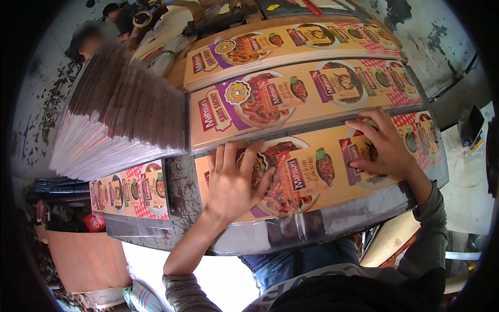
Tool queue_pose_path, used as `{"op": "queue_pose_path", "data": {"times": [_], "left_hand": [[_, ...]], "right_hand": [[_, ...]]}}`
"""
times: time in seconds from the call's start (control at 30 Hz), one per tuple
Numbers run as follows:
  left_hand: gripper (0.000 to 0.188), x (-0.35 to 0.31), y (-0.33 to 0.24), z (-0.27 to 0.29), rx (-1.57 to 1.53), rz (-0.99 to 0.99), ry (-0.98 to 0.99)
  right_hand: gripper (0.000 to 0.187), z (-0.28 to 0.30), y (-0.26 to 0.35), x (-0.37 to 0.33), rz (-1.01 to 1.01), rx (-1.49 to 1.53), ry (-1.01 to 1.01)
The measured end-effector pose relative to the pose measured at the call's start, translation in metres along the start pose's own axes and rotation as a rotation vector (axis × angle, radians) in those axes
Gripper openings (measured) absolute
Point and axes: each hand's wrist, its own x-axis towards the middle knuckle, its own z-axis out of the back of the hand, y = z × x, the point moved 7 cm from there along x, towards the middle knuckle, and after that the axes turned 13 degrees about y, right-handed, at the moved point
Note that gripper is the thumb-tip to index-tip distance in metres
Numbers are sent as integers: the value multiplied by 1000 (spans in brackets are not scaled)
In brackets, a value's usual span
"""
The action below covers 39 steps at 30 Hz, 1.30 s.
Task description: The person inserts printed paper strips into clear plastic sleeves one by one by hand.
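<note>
A long orange printed board with food pictures lies on the dark table before me, a glossy clear strip along its near edge. My left hand rests on its left part, fingers lying over the print toward the far edge and thumb apart. On the right part of the same board, my right hand has its fingers spread and bent, with the tips touching the surface. Neither hand grips anything that I can see. Beyond lies a middle stack of matching boards, close to the far edge of the board under my hands.
Farther back is another stack of printed boards. A tall leaning pile of thin sheets stands at the left, near a smaller printed piece on the table. At the far left, other people are partly visible.
</note>
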Motion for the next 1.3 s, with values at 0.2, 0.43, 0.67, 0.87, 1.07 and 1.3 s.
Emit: {"op": "queue_pose_path", "data": {"times": [0.2, 0.43, 0.67, 0.87, 1.07, 1.3], "left_hand": [[45, 1, -1, 1, 14, 3, -6], [45, 0, 1, -1, 11, 11, -4], [40, 0, 2, -1, 30, 13, -18], [38, -6, 5, 0, 24, 25, -1], [47, -40, 24, 5, -126, -2, 126], [48, -48, 34, 10, -58, 76, 124]], "right_hand": [[72, -1, -1, -1, -3, -15, 7], [71, 1, 1, 1, -9, -4, 1], [58, 4, 0, 0, 23, 7, -41], [57, 3, -10, -7, 2, 26, 7], [57, 18, -33, -54, -61, -21, 117], [45, 37, -108, -120, -459, 130, -278]]}}
